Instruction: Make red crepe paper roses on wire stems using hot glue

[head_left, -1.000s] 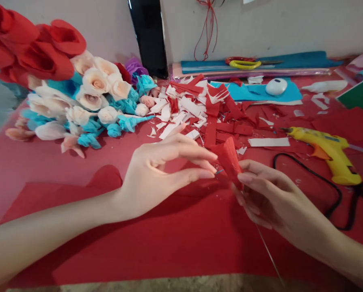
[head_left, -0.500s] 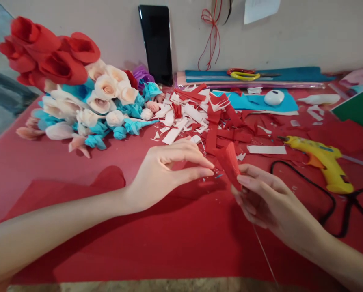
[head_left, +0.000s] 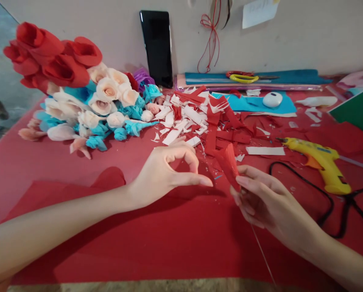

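While the right hand (head_left: 260, 198) pinches the red paper cone (head_left: 229, 162) at frame centre, the left hand (head_left: 163, 170) sits just left, loosely curled, gripping nothing. Paper scraps (head_left: 199, 117) behind, glue gun (head_left: 321, 160) right.

The small red crepe-paper piece (head_left: 228, 162), rolled into a cone, stands tilted above the red sheet. Its narrow end is pinched in the right hand (head_left: 262, 202), and a thin metal wire (head_left: 263, 255) runs down below it.

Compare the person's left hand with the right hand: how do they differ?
The left hand holds nothing; the right hand pinches a folded red paper piece and a thin wire. The left hand's index finger curls into a hook; the right hand's fingers lie straighter. Both are bare, over the red sheet.
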Available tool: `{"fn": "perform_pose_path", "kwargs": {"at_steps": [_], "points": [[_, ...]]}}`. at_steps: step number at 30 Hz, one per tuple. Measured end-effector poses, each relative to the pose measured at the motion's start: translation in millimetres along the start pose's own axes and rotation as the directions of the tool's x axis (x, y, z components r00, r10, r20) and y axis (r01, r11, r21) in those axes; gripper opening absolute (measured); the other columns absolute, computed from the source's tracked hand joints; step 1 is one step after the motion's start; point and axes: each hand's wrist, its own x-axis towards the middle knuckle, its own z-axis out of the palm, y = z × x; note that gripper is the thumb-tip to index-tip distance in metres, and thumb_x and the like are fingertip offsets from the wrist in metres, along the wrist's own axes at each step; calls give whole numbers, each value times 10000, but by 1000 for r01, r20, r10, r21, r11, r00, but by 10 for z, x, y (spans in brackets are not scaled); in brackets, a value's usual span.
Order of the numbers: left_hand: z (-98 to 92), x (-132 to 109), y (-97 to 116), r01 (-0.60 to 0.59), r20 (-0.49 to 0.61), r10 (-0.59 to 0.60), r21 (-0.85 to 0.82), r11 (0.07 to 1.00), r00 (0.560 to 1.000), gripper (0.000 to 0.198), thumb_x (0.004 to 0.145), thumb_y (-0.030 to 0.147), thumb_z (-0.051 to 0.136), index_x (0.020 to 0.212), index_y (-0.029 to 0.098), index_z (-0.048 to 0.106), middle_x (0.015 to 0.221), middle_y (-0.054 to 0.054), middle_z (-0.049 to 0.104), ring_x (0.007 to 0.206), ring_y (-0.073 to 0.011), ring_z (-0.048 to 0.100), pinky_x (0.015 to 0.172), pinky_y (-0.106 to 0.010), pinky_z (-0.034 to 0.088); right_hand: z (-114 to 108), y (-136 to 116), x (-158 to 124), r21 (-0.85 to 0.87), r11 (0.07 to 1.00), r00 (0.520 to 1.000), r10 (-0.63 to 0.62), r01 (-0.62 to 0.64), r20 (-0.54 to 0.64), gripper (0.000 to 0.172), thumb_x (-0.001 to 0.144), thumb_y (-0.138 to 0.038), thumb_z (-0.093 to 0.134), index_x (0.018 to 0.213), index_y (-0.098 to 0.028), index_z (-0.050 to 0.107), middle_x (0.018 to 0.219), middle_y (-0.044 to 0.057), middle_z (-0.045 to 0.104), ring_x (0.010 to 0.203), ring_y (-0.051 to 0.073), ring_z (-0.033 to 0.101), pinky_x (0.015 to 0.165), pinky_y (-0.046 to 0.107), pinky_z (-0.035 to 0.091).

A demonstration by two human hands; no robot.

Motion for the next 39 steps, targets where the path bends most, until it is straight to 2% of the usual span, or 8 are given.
{"fn": "perform_pose_path", "kwargs": {"at_steps": [9,14,17,22,27,30,34,39], "points": [[-29,71,5,130,1,-134,243,961,991,386,872,303,390,517,154,379,510,52,368,497,-62,351,510,-211,283,17,-24,-19,-32,999,1000,0,0,0,146,791,-305,560,798,-215,445,540,-61,515,380,27,354,293,75,275],[-3,66,-13,223,-21,-224,232,947,974,275,716,362,634,577,151,526,566,49,539,543,-67,463,538,-191,340,12,-21,-16,-45,999,1000,-9,9,-7,149,790,-312,556,815,-219,443,540,-60,510,374,29,346,289,81,263],[4,49,-27,189,-45,-183,231,955,982,257,625,338,719,571,144,560,613,28,585,579,-87,510,574,-207,376,20,-26,-14,-43,999,1000,-15,15,-8,155,788,-312,556,821,-219,435,534,-59,503,371,31,340,291,87,261],[-12,50,-48,49,22,-60,355,933,998,387,751,377,593,448,145,533,502,16,508,574,-107,496,615,-243,389,41,-40,-24,-34,999,1000,-8,7,-16,165,784,-310,560,816,-221,424,512,-69,476,375,29,326,303,89,258],[11,50,-67,83,36,-98,298,951,995,148,741,249,622,869,173,622,891,-4,658,829,-122,592,760,-217,441,38,-34,-34,-45,999,1000,9,-10,-19,181,783,-321,560,830,-219,418,538,-58,499,377,29,334,303,94,255],[20,40,-53,105,20,-115,276,955,993,59,721,224,638,750,172,640,807,14,674,793,-122,609,779,-219,454,35,-33,-37,-40,999,1000,11,-12,-17,171,788,-314,557,823,-224,416,532,-63,499,379,29,331,305,90,260],[22,36,-8,131,-7,-133,238,963,991,124,665,247,691,591,166,633,644,24,667,658,-121,608,909,-317,416,38,-39,-36,-43,999,1000,11,-12,-15,167,789,-316,558,804,-223,420,524,-65,494,387,31,338,307,86,268],[32,25,53,145,-13,-145,208,967,989,146,630,243,718,559,154,625,615,6,666,617,-136,602,670,-280,487,41,-37,-29,-30,999,1000,15,-16,-19,172,783,-313,565,828,-229,422,529,-61,501,382,31,341,308,88,266]]}}
